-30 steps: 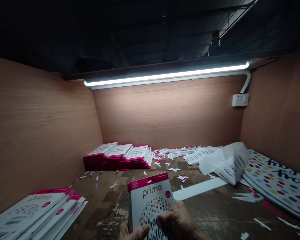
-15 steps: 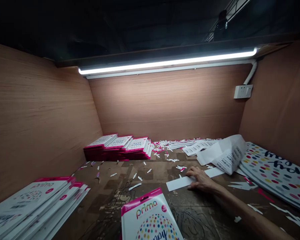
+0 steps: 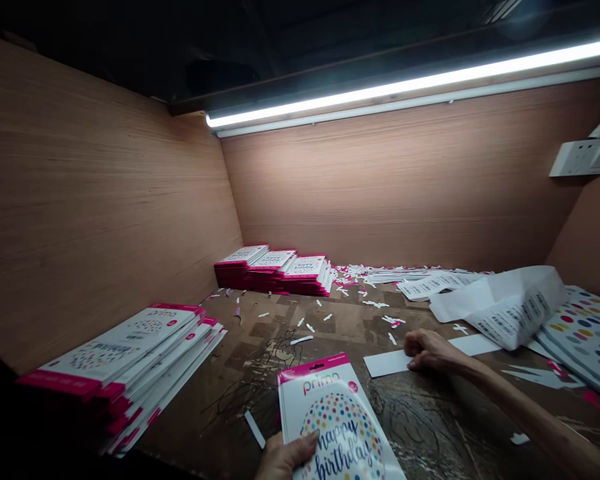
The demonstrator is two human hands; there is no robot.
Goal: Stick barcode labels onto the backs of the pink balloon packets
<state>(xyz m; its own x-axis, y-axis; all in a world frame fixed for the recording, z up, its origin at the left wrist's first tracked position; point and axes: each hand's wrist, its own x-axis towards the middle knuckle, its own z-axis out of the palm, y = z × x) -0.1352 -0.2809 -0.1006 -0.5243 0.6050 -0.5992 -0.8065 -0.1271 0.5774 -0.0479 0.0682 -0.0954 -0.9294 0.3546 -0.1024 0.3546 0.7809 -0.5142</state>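
My left hand (image 3: 286,459) comes in at the bottom edge, its thumb pressed on the front of a white and pink "prima" happy birthday package (image 3: 337,420). The fingers under the package are hidden. Further right, my right hand (image 3: 430,351) rests on a long white paper strip (image 3: 387,363) lying on the worktop. Its fingers are curled together at the strip, which passes beneath the hand. Just beyond that hand lies a crumpled white sheet with printed barcodes (image 3: 500,307).
Stacked packages (image 3: 145,340) stand at the left, and more package stacks (image 3: 273,270) sit along the back wall. Paper scraps (image 3: 375,305) litter the brown worktop (image 3: 260,360). A dotted printed piece (image 3: 585,333) lies at the right. Wooden walls enclose the space beneath a light tube (image 3: 410,85).
The view has swung left, so things appear further right. My left hand has come into view, holding the package. My right hand stays at the strip with its fingers more curled.
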